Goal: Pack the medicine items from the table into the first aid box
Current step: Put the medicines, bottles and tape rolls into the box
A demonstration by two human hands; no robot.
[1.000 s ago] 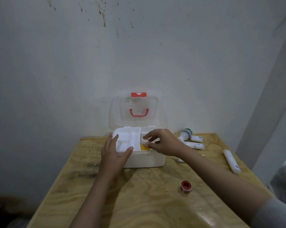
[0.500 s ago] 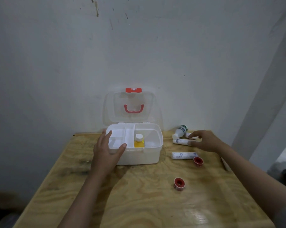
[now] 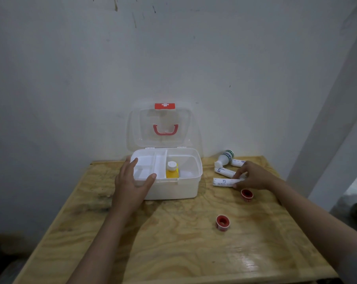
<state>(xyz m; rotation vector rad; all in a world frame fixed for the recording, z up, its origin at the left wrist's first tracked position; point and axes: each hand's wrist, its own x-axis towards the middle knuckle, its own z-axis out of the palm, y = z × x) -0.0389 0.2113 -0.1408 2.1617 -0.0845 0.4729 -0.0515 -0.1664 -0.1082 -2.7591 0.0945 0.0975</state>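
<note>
The white first aid box (image 3: 179, 187) stands open at the back of the table, its clear lid with a red handle leaning against the wall. A yellow bottle (image 3: 172, 170) with a white cap stands inside, beside the divided tray. My left hand (image 3: 132, 182) grips the box's front left corner. My right hand (image 3: 253, 175) rests on white bandage rolls to the right, fingers pinching the nearest roll (image 3: 223, 182). Another roll (image 3: 224, 171) lies behind it, and a third roll (image 3: 238, 162) further back. A white bottle (image 3: 224, 158) with green bands lies on its side.
Two red tape rolls lie on the plywood table (image 3: 173, 242): one (image 3: 246, 194) just under my right wrist, the other (image 3: 222, 222) nearer the front. A white wall stands right behind the box. The table's right edge drops off beyond my right arm.
My right hand left the yellow bottle in the box and moved right to the bandage rolls, where it now pinches the nearest one. The left hand stays on the box.
</note>
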